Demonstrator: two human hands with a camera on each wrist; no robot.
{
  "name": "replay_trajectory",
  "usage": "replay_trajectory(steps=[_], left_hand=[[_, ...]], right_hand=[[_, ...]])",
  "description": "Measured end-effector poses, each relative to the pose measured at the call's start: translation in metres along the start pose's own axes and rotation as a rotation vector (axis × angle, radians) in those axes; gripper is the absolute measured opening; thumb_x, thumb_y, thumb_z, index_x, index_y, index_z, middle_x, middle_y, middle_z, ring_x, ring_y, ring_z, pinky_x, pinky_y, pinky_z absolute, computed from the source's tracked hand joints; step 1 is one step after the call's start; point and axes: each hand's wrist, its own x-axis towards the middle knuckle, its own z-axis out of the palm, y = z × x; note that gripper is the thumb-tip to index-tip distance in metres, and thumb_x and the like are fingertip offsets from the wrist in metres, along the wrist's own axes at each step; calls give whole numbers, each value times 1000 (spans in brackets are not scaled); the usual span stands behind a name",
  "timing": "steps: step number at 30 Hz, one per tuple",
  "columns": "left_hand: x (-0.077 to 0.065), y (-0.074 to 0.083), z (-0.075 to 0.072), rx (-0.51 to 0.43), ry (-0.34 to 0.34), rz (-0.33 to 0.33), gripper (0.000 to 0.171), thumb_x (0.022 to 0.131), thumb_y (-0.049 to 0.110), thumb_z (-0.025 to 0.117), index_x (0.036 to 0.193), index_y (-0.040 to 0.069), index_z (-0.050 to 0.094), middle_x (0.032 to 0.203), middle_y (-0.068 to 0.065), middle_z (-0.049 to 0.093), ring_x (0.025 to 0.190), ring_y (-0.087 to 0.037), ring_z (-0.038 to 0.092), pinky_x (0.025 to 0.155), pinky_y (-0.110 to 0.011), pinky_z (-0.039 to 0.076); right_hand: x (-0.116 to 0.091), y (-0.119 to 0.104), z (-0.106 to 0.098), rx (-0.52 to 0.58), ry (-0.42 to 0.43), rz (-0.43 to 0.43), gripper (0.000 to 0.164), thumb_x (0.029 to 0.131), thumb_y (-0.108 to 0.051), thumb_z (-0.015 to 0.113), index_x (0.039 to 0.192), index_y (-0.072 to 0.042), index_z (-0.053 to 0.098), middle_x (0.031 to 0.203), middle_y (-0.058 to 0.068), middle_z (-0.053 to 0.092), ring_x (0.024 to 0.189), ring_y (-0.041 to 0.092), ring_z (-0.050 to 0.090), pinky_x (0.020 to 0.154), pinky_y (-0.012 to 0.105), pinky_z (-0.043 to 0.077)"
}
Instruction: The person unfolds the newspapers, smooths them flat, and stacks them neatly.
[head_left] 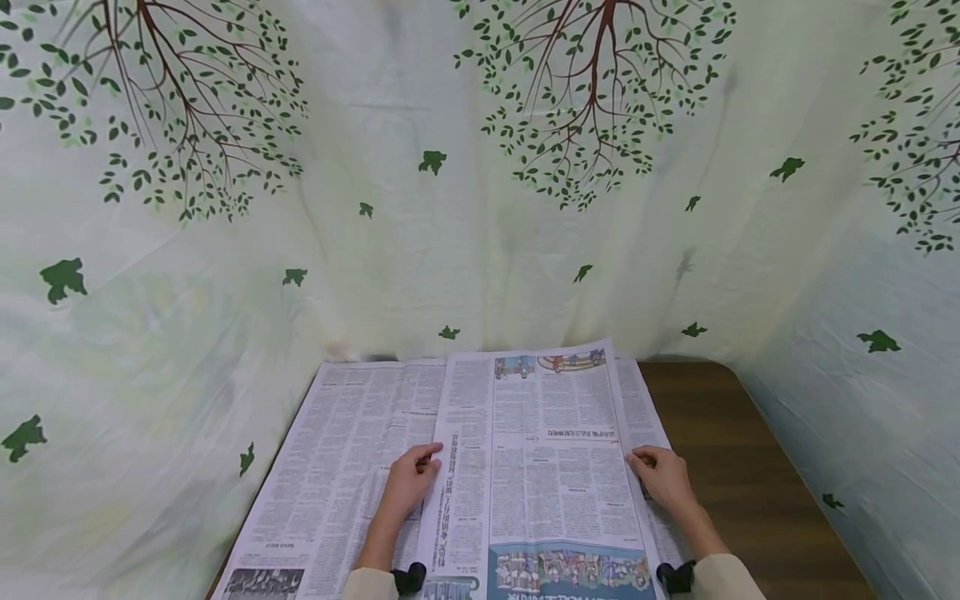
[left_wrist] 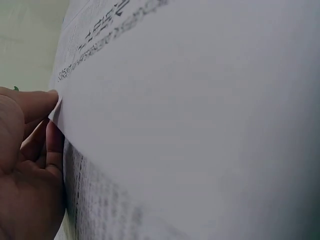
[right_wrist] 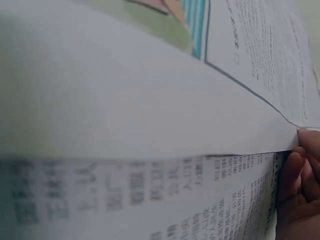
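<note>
A newspaper sheet (head_left: 555,483) with columns of print, cartoon pictures and a blue panel lies over another spread newspaper (head_left: 337,450). My left hand (head_left: 410,481) pinches the upper sheet's left edge between thumb and fingers; in the left wrist view that edge (left_wrist: 150,125) stands slightly off the paper below. On the opposite edge, my right hand (head_left: 663,479) pinches the same sheet. The right wrist view shows the thumb and fingers (right_wrist: 295,170) at its margin, with the printed page underneath partly covered. The sheet's near end runs out of the head view.
A dark brown wooden table (head_left: 727,450) shows to the right of the papers. Behind and on both sides hangs a pale cloth (head_left: 525,275) printed with trees and green leaves, close to the table's far edge. Dark wrist straps with cameras (head_left: 410,577) sit at the sleeves.
</note>
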Motion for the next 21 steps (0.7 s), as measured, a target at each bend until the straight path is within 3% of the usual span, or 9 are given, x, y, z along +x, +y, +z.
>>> replay_trajectory(steps=[5,12,21], left_hand=[[0,0,-1,6,-14,10,35,92,8,75,127,13,73,98,-1,64,87,-12,55,76,-21,46],[-2,3,-3,8,-30,-17,38,88,11,79,126,13,73,101,-1,65,90,-14,54,79,-23,45],[-4,3,-4,65,-67,119,59,83,11,85,139,6,64,113,-8,62,89,-14,52,79,-23,45]], right_hand=[[-1,-4,-2,23,-5,10,24,96,-19,70,108,2,76,88,8,75,71,10,60,60,24,47],[0,-4,-2,34,-6,25,23,96,-19,69,105,1,76,85,7,74,68,12,58,58,23,45],[-3,1,0,68,-22,32,34,98,-24,69,120,2,72,97,9,75,78,12,61,65,25,48]])
